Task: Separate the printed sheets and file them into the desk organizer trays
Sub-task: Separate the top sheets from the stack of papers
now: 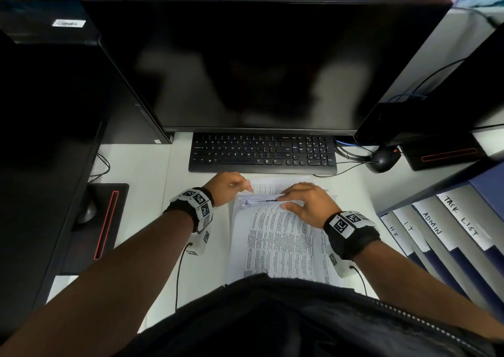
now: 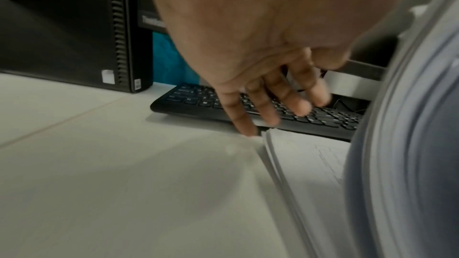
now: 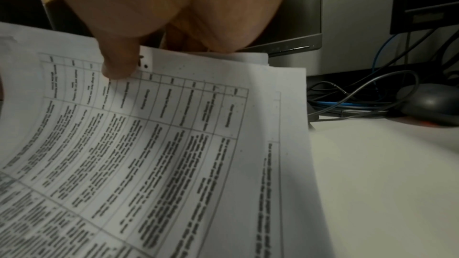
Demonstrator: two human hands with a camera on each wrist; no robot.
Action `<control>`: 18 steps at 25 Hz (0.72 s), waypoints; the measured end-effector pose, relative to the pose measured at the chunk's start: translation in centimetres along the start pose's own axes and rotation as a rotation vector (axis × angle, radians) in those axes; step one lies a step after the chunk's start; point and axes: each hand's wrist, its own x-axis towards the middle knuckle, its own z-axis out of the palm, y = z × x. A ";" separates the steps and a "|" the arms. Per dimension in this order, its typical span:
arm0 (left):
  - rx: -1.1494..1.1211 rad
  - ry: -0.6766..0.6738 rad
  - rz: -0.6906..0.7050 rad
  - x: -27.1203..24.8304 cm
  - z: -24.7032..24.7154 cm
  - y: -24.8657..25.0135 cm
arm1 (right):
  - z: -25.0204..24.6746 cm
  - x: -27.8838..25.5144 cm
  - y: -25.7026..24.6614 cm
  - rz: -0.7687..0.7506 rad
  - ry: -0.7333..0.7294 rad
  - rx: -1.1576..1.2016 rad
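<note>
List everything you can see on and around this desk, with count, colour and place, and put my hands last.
printed sheets: one stack, white with black tables, desk centre, far edges lifted
keyboard: one, black, behind the sheets
monitor: one, black, screen dark, behind the keyboard
computer tower: one, black, left of the monitor
mouse: one, black, right of the keyboard
cables: several, black and blue, beside the mouse
desk organizer trays: four labelled HR, IT, ADMIN, TASK LIST, blue, right edge
desk: one, white
left hand: fingers loosely spread, touching the stack's far left corner
right hand: pinches the lifted sheet edges
</note>
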 end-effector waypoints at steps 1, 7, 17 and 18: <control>0.006 0.065 -0.051 0.2 0.1 -0.7 | 0.0 0.0 0.0 0.015 -0.018 0.038; 0.233 0.016 -0.295 0.6 1.0 -2.8 | 0.6 0.2 0.3 -0.049 0.023 0.037; 0.140 0.151 -0.179 0.5 1.3 -1.4 | 0.9 0.0 0.3 -0.054 0.007 0.024; 0.084 0.150 -0.180 0.5 1.2 -0.9 | 0.8 0.0 0.2 -0.054 0.005 0.022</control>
